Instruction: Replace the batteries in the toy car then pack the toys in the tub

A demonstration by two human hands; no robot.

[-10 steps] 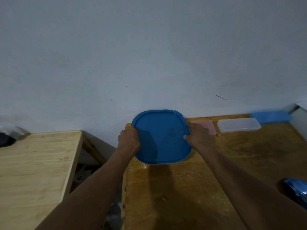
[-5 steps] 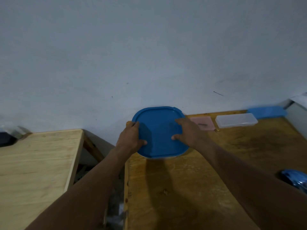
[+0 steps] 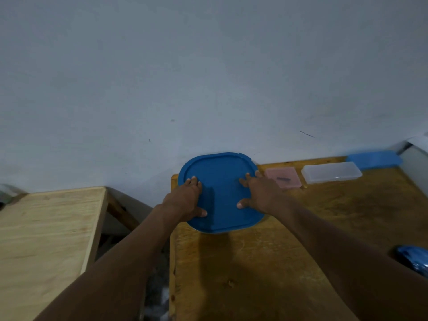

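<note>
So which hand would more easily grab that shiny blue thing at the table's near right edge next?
Probably the right hand. Both hands lie flat on the blue lid, but the shiny blue object sits on the right arm's side, while the left hand would have to cross over.

A second ago I gripped the lid (image 3: 221,193) by its edges, tilted up — now it lies flat, my left hand (image 3: 185,200) and right hand (image 3: 259,193) spread on top, palms down.
</note>
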